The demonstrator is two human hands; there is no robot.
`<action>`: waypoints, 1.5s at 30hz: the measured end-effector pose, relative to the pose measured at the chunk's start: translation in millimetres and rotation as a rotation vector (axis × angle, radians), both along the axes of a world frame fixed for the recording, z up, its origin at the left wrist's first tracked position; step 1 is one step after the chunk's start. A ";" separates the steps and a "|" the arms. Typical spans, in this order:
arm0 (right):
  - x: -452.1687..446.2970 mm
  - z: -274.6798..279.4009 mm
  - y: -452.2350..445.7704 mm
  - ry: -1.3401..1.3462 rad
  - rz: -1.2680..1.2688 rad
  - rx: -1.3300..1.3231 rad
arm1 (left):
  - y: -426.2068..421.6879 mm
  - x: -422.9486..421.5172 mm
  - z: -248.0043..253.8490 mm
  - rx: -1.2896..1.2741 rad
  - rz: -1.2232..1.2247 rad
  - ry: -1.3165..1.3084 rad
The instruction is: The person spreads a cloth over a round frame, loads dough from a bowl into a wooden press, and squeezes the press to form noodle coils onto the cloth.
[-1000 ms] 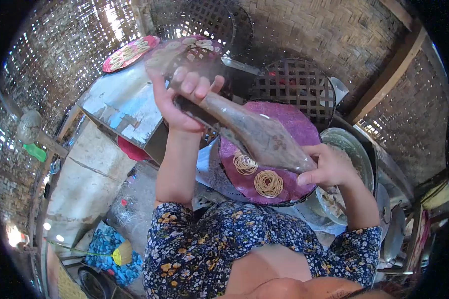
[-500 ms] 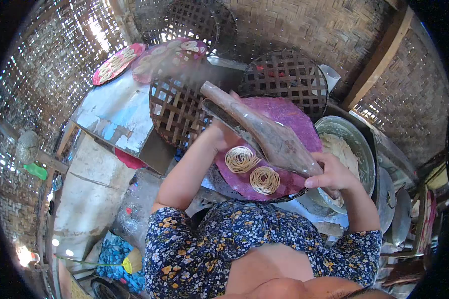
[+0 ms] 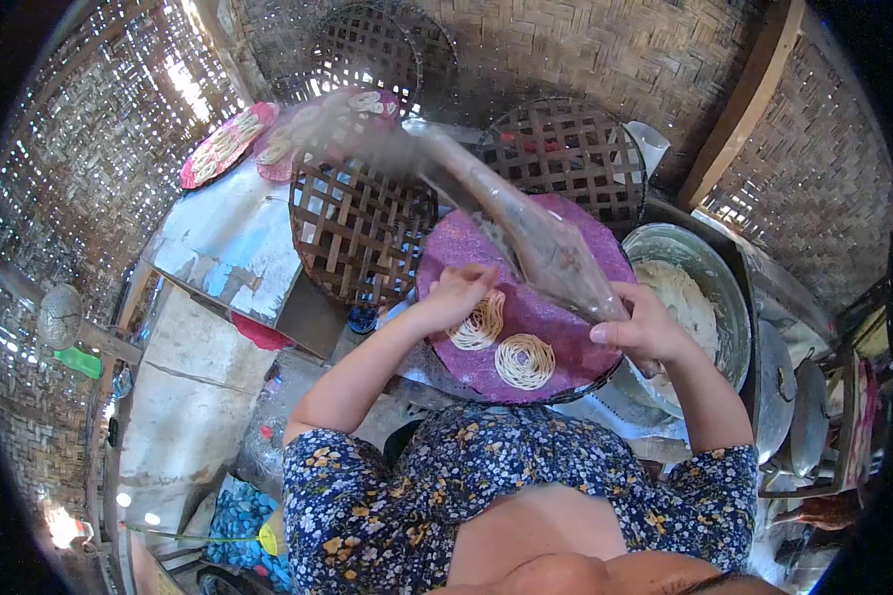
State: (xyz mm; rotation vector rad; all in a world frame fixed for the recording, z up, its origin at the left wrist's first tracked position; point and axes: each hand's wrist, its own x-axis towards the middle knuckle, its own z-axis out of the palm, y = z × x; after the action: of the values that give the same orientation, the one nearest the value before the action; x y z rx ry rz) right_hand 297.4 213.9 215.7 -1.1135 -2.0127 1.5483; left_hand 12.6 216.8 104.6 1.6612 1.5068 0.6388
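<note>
My right hand (image 3: 645,322) is wrapped round the near end of a long wooden press (image 3: 541,238), worn and brown, which slants up and left over a round purple tray (image 3: 590,372). Two coils of pale dough strands lie on the tray. One, the left coil (image 3: 478,325), is partly covered by my left hand (image 3: 461,296); the other, the right coil (image 3: 525,361), is in full sight. My left hand is off the press, its fingers curled together at the upper edge of the left coil. Whether a strand is between the fingertips is hidden.
A metal basin (image 3: 734,297) of pale dough stands right of the tray. Woven lattice trays (image 3: 352,223) lean behind and to the left. Pink trays with coils (image 3: 230,144) rest on a worn blue-white table (image 3: 223,238) at the far left.
My left hand has let go of the press's far part and come down to the left coil. The press has shifted slightly left; my right hand keeps its grip.
</note>
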 end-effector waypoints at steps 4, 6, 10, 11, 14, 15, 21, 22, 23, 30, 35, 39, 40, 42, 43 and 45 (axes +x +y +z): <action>3.4 2.8 1.3 0.068 -0.025 -0.080 | -22.0 -11.5 11.4 0.447 -0.123 0.513; 8.3 -2.0 2.8 0.113 -0.022 -0.096 | -24.3 -18.2 13.1 0.689 -0.128 0.704; 6.3 -7.6 0.8 0.178 0.022 -0.150 | 25.0 -33.4 36.5 0.466 0.241 -0.169; 1.9 -3.3 -1.7 0.168 0.057 -0.212 | 25.9 -30.7 72.5 0.172 0.222 -1.006; -7.6 -1.4 4.5 0.129 0.200 -0.364 | 29.5 -28.3 124.1 0.126 -0.030 -1.711; -12.5 -2.1 9.9 0.115 0.259 -0.404 | 36.7 -31.6 128.8 0.183 -0.050 -1.758; -48.2 -11.3 52.2 -0.083 0.157 -0.424 | 79.1 -66.3 109.2 0.353 -0.163 -1.863; -53.8 -13.1 58.8 -0.107 0.159 -0.411 | 82.4 -72.1 103.4 0.361 -0.152 -1.867; -61.7 -13.7 60.1 -0.082 0.155 -0.401 | 87.5 -80.3 93.0 0.382 -0.130 -1.861; -91.2 -24.4 62.4 -0.203 0.123 -0.334 | 67.8 -101.8 78.0 0.446 0.086 -1.851; -72.8 12.5 57.2 -0.326 0.080 -0.086 | 57.3 -83.1 87.4 0.495 0.106 -1.872; -84.6 28.1 62.4 -0.286 0.074 0.175 | 57.1 -96.1 117.8 0.599 0.040 -1.863; -89.4 27.9 58.6 -0.261 0.065 0.220 | 54.7 -101.8 123.4 0.582 0.010 -1.889; -93.5 29.4 49.9 -0.255 0.075 0.197 | 48.9 -109.8 128.6 0.588 0.005 -1.841; -93.3 32.3 44.6 -0.254 0.084 0.180 | 43.7 -110.2 129.9 0.578 -0.022 -1.834; -88.1 34.1 40.1 -0.278 0.096 0.173 | 34.8 -104.9 128.8 0.558 -0.047 -1.837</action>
State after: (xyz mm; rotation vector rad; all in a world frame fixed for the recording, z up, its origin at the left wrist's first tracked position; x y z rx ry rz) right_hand 209.3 254.1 249.7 -1.2339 -2.3632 1.2904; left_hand -92.2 251.5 233.5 0.6746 -0.0982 1.8798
